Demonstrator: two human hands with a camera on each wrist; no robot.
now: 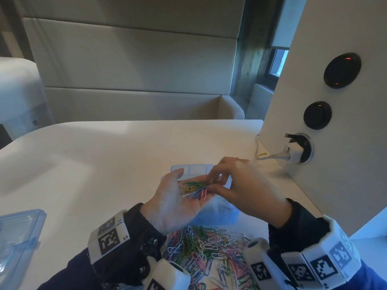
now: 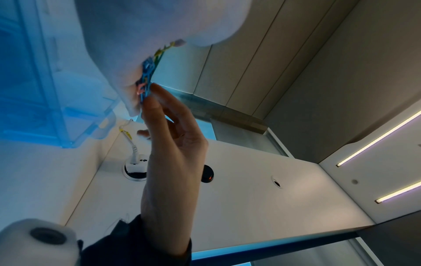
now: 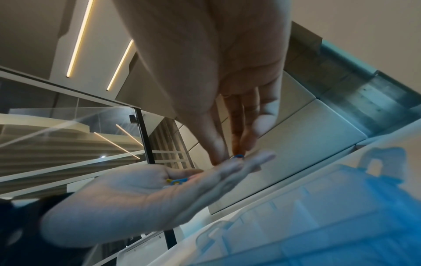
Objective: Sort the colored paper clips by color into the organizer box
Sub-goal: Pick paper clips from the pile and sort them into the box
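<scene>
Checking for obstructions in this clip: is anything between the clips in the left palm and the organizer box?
Nothing visible blocks the way. The left hand cups a small bunch of paper clips directly above the open organizer box; the right hand pinches at the bunch from the side. The hands hide most compartments.

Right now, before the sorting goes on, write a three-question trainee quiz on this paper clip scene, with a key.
1. True or false: the left hand lies palm up, carrying a small bunch of mixed-colour paper clips.
2. Which hand picks at that bunch? A) left B) right C) neither
3. Fill in: the big loose heap of coloured paper clips lies on the white ____.

Key: 1 true. 2 B: the right hand reaches in with its fingertips, above the clear blue plastic organizer box. 3 table.
</scene>
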